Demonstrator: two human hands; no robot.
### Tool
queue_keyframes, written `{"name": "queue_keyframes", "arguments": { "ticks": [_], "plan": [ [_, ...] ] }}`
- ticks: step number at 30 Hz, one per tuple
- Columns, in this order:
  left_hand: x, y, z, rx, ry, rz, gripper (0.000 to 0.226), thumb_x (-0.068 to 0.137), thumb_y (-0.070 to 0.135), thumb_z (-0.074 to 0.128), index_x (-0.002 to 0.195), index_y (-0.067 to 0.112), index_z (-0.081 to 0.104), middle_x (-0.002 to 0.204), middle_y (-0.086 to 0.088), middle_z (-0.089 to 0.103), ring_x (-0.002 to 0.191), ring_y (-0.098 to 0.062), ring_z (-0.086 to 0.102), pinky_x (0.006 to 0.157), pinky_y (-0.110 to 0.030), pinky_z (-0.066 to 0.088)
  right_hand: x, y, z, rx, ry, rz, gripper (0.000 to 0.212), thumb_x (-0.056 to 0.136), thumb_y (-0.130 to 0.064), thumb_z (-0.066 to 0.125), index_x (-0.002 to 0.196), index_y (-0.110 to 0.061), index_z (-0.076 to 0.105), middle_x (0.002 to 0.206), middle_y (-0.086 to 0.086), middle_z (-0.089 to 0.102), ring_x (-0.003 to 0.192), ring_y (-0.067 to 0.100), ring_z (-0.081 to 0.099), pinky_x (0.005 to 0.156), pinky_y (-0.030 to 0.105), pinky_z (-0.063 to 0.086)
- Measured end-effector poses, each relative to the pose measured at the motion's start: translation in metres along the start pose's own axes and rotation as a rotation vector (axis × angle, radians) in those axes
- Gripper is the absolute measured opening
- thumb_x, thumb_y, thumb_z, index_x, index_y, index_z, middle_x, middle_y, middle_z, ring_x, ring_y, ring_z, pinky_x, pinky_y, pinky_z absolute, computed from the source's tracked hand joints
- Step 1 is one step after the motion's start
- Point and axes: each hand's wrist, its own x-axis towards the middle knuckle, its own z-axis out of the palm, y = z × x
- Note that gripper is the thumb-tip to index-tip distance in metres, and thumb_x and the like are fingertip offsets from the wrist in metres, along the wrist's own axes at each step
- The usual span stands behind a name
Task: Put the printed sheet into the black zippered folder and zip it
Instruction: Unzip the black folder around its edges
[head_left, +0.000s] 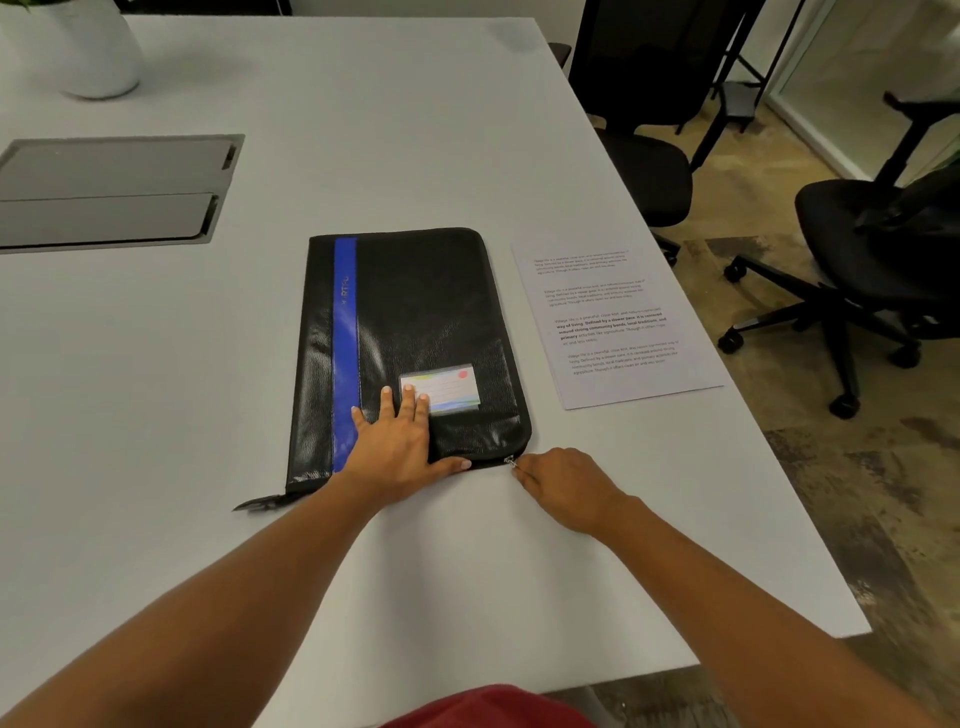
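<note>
The folder (410, 343) lies flat and closed on the pale surface (156, 415), and the printed sheet (615, 325) rests just beside it to the right, not yet inside, so the step in hand looks like opening the zipper. The left hand (397, 447) is spread open, palm down on the near end of the cover, fingers reaching the clear card pocket (440, 388) and pinning the folder in place. The right hand (563, 486) is curled closed at the near right corner, its fingertips pinching the small metal zipper pull (510, 461). The next move probably calls for drawing that pull steadily along the rounded edge while the left hand keeps the folder from sliding. The cover is black and grainy like imitation leather, faintly glossy with soft wrinkles, crossed lengthwise by a smooth blue stripe (345, 353); its corners on the right side are rounded. A short black tab (260, 503) sticks out at the near left corner. The sheet is thin, flat and white, with four short blocks of text.
</note>
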Motion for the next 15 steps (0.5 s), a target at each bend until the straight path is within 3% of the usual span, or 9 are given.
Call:
{"name": "queue_keyframes", "arguments": {
  "ticks": [6, 15],
  "plan": [
    [0.001, 0.001, 0.0, 0.004, 0.002, 0.001, 0.108, 0.074, 0.081, 0.029, 0.148, 0.007, 0.002, 0.157, -0.013, 0.001, 0.144, -0.037, -0.001, 0.109, -0.066, 0.009, -0.002, -0.015, 0.003, -0.041, -0.038, 0.024, 0.038, 0.1, -0.027, 0.029, 0.105, -0.004, 0.058, 0.101, 0.017, 0.067, 0.092, 0.033, 0.061, 0.077, 0.033, 0.041],
    [0.002, 0.003, 0.001, -0.005, 0.014, 0.007, 0.108, 0.074, 0.081, 0.03, 0.148, 0.007, 0.003, 0.157, -0.014, 0.002, 0.144, -0.038, 0.0, 0.108, -0.067, 0.008, -0.001, -0.025, 0.004, -0.039, -0.067, 0.049, 0.037, 0.1, -0.027, 0.029, 0.107, -0.003, 0.057, 0.103, 0.018, 0.066, 0.093, 0.033, 0.061, 0.076, 0.032, 0.04]
  ]
}}
